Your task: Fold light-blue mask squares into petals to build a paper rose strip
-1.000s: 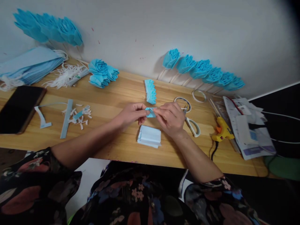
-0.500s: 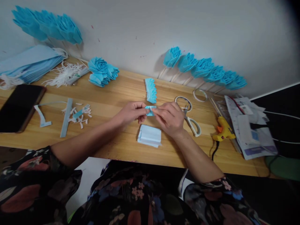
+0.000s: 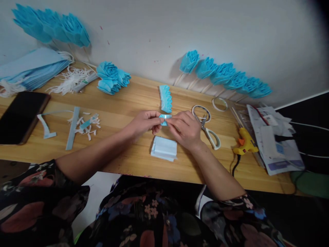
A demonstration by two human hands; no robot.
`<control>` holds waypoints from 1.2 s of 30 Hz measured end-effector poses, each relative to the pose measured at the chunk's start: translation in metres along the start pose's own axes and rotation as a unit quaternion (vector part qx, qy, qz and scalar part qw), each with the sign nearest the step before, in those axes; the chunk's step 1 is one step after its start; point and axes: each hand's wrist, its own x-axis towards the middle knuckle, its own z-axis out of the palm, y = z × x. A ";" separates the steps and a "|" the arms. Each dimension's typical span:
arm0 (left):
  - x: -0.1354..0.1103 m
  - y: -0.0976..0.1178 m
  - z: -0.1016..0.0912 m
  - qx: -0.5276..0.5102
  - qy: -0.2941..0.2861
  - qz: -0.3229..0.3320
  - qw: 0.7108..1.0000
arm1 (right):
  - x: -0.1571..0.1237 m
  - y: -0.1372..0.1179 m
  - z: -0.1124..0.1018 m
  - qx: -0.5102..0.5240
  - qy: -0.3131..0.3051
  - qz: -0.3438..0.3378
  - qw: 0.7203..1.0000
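My left hand (image 3: 149,122) pinches the left side of a small folded piece of blue mask fabric (image 3: 163,122). A whitish strip shows on its face. From the other side, the fingertips of my right hand (image 3: 185,127) press at the piece's right edge, closed on it. Just beyond the hands lies a row of overlapping blue folded petals (image 3: 165,98). Nearer to me is a stack of pale blue fabric pieces (image 3: 163,149). To the right of my right hand lie scissors (image 3: 211,136), their blades across a roll of tape (image 3: 194,109).
Blue fabric flowers on sticks (image 3: 223,73) lean along the wall, others (image 3: 111,77) lie at the back left. A yellow glue gun (image 3: 245,142) lies right. Left are a phone (image 3: 22,116), white scraps (image 3: 88,127), a pale blue strip (image 3: 73,128) and stacked masks (image 3: 36,70).
Both hands stay nearly in place on the blue piece. Its edges have shifted slightly, and the whitish strip now lies flatter across it.
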 end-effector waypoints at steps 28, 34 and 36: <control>-0.005 0.008 0.001 0.206 -0.019 0.072 0.976 | 0.003 -0.010 0.002 0.346 -0.055 0.329 0.877; -0.002 0.002 0.002 0.207 -0.005 0.081 0.975 | 0.003 -0.010 0.006 0.383 -0.017 0.363 0.849; -0.002 0.002 0.001 0.210 0.002 0.079 0.974 | 0.003 -0.009 0.007 0.394 -0.012 0.368 0.842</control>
